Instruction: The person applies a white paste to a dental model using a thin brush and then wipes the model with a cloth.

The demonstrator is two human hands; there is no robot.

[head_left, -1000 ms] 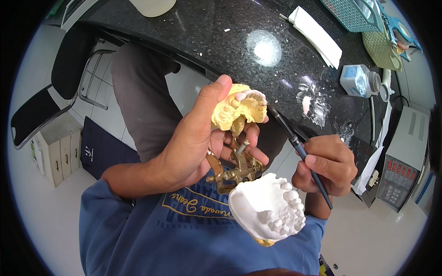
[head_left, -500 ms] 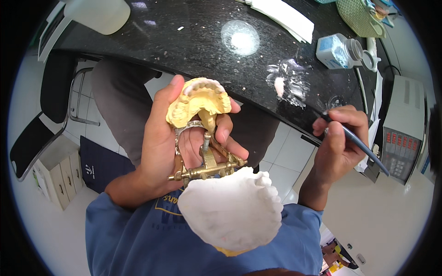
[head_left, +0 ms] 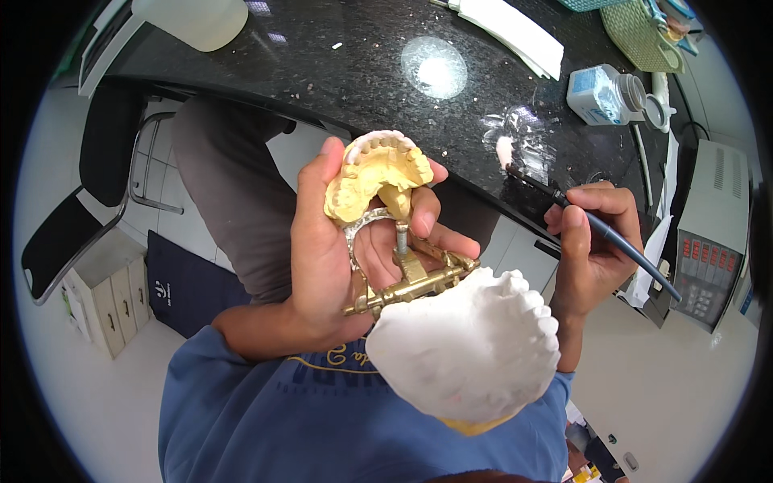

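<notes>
My left hand (head_left: 314,217) is closed round a brass dental articulator (head_left: 415,282), held open over my lap. Its upper part bears a yellow plaster tooth cast (head_left: 350,197) with pinkish-white material along the front teeth. From the other arm hangs a large white plaster cast (head_left: 463,350) with teeth along its right edge. Between thumb and fingers, my right hand (head_left: 596,241) grips a slim brush (head_left: 616,240) with a dark blue-grey handle. Its dark tip touches or nearly touches a small pale pink mound (head_left: 505,150) on the black countertop (head_left: 362,88).
White smears (head_left: 531,149) surround the mound. An uncapped white jar (head_left: 600,95) lies at the far right, near folded white paper (head_left: 511,36) and a woven basket (head_left: 640,36). A grey machine (head_left: 704,241) stands right; a black chair (head_left: 109,153) stands left.
The brush tip has swung left and outward to the pink mound. The articulator with its casts appears farther right in the picture, still in my left hand, as the whole view has shifted slightly.
</notes>
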